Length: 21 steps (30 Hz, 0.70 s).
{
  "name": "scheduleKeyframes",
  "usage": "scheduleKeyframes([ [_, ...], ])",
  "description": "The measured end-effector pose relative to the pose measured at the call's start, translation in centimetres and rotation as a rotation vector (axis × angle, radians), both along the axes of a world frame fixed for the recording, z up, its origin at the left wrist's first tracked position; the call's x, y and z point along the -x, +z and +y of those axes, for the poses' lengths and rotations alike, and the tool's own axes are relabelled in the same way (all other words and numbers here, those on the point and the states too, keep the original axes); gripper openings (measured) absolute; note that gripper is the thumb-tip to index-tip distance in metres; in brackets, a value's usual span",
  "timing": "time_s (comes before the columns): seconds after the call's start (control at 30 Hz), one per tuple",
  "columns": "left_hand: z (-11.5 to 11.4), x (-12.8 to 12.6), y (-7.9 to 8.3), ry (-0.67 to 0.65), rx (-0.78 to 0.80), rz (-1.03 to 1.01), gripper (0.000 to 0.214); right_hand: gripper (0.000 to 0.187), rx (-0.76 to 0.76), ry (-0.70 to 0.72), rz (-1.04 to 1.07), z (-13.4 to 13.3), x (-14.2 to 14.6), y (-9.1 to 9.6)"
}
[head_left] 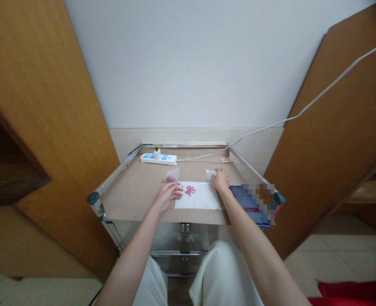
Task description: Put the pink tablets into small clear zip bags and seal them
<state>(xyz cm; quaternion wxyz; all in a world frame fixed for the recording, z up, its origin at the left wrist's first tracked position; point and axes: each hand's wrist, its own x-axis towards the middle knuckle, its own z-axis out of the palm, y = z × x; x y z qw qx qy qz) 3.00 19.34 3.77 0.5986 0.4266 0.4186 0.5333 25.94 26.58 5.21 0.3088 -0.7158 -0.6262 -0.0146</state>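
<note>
A white paper sheet (198, 196) lies on the cardboard-covered cart top, with several small pink pills (189, 190) heaped on it. My left hand (169, 194) rests flat at the sheet's left edge, fingers stretched toward the pills and apart from them. My right hand (221, 179) lies beyond the sheet's far right corner, its fingers curled down on a small clear bag (210, 174). Another small clear bag holding pink pills (172, 175) stands just past my left hand.
A white power strip (158, 158) with a plug and a cable lies at the back of the cart (95, 197). A blue book (250, 204) lies at the right edge. Brown wooden panels close in on both sides.
</note>
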Motion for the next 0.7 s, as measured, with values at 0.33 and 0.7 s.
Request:
scheduleKeyframes([
  [0.33,-0.2,-0.2,0.2,-0.011,-0.018,-0.019,0.021,0.025,-0.415,0.277,0.529,-2.3,4.9,3.5],
  [0.7,-0.3,-0.2,0.4,0.006,-0.026,-0.007,0.021,0.026,-0.238,0.325,1.177,-5.9,8.0,0.5],
])
